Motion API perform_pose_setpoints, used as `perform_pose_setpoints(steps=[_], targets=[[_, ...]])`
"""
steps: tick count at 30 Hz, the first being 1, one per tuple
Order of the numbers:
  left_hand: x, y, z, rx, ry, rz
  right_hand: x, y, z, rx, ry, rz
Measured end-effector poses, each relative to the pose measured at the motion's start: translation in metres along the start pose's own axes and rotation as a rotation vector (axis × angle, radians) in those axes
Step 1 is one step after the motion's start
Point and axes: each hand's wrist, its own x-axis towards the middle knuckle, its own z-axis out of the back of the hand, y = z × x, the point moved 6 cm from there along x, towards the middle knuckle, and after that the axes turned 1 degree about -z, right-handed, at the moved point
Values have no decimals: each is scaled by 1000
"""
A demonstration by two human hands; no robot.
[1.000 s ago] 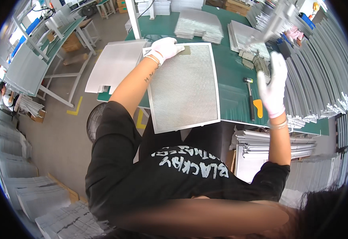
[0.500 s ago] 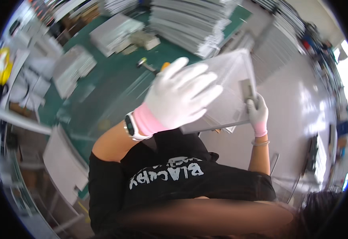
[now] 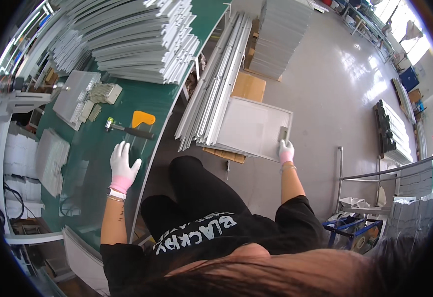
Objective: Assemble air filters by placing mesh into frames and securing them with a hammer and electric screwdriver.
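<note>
My right hand (image 3: 286,150), in a white glove with a pink cuff, is closed on the near right edge of a thin framed translucent panel (image 3: 248,127). A small grey strip (image 3: 282,133) shows at that edge above my fingers; whether it is fixed to the panel or held with it I cannot tell. The panel lies low, beside long metal profiles. My left hand (image 3: 122,164), gloved alike, is held over the green table (image 3: 85,158) with fingers stretched and nothing in it. Close ahead of it lie a hammer (image 3: 129,131) and an orange scraper (image 3: 143,119).
Tall piles of silver frames (image 3: 132,39) stand on the table's far end. White panels (image 3: 53,161) are stacked at its left. Long metal profiles (image 3: 216,84) lean beside the table, next to a cardboard piece (image 3: 249,87) and a tall panel stack (image 3: 280,37). A metal rail (image 3: 370,174) stands at right.
My view has turned rightward. The panel has gone from in front of my body down to the low stack on the right. My left hand has moved away from it, over the table.
</note>
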Motion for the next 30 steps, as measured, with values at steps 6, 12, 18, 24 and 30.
perform_pose_setpoints(steps=[6,12,18,24,30], targets=[[9,-3,-37,55,-52,112,-15,21,-110,-38,231,-48],[24,-12,-48,62,27,115,-25,44,-98,-616,174,182],[22,-8,-43,70,52,154,-28,20,-72,-441,-37,262],[53,-41,-60,-30,145,139,-41,-212,-68,-375,-103,-179],[42,-25,-66,-117,221,320,-95,-320,-155,-691,716,-304]])
